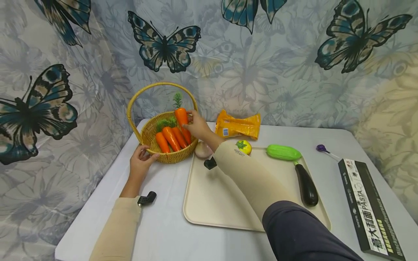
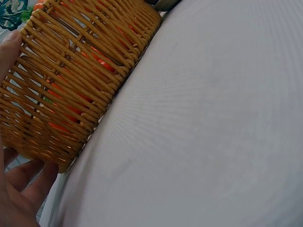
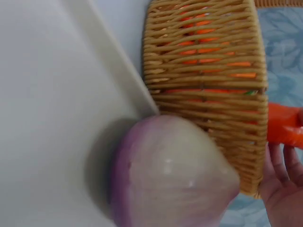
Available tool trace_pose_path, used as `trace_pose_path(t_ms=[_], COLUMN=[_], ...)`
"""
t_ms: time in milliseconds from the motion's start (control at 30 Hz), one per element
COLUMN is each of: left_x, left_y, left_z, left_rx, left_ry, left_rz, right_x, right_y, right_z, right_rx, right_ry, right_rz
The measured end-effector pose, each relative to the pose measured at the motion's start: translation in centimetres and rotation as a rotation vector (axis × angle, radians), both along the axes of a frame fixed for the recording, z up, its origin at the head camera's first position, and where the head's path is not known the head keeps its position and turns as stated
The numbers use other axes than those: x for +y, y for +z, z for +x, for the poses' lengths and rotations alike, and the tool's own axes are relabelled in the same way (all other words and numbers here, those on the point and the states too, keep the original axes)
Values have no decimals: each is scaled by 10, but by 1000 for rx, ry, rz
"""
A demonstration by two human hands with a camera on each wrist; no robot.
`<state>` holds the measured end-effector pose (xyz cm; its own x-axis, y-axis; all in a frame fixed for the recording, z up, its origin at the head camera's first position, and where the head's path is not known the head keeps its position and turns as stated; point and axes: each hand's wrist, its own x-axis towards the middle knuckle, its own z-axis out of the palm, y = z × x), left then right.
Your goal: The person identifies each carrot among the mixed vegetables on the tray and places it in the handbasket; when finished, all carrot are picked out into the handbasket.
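Note:
A wicker basket (image 1: pixel 176 156) with a tall handle stands at the back left, several orange carrots (image 1: pixel 171 139) with green tops lying in it. My right hand (image 1: pixel 200 127) grips one carrot (image 1: pixel 181 116) by its upper part over the basket's right side; its lower end is down among the others. At the basket's front left is my left hand (image 1: pixel 141 163). In the left wrist view its thumb (image 2: pixel 10 49) lies at the rim and its fingers (image 2: pixel 40 184) at the base, holding the wicker wall. A purple-white onion (image 3: pixel 173 172) sits close beside the basket, by my right wrist.
A beige tray (image 1: pixel 209 214) lies under my right arm, with a yellow vegetable (image 1: pixel 244 147), a green zucchini (image 1: pixel 283 152) and an eggplant (image 1: pixel 307 186). Behind it is an orange packet (image 1: pixel 237 125). To the right are a black pasta box (image 1: pixel 372 210) and a purple-topped stick (image 1: pixel 322 148).

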<state>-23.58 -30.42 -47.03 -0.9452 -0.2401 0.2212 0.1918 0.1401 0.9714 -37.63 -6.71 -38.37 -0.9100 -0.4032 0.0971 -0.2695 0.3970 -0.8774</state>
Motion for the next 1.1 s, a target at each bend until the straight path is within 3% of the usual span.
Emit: trace_pose_path(t_ms=[133, 300, 467, 633, 767, 933, 1033, 1100], left_x=[4, 3, -2, -4, -4, -9, -12, -11], left_y=[8, 10, 2, -12, -16, -12, -6, 1], left_z=[5, 2, -11, -20, -21, -16, -13, -10], left_rx=[17, 47, 72, 38, 49, 41, 26, 81], left_ry=[0, 1, -20, -9, 0, 22, 63, 175], left_rz=[-33, -46, -3, -23, -63, -132, -229, -307], right_x=[4, 9, 14, 21, 30, 52, 73, 93], right_y=[-8, -10, -12, -12, -11, -10, -12, -13], right_z=[0, -3, -8, -6, -2, 10, 20, 26], right_rx=[-3, 44, 66, 53, 57, 40, 52, 70], right_ry=[-24, -60, -78, -76, -71, -56, -55, -65], right_rz=[-1, 7, -11, -21, -1, -33, -22, 7])
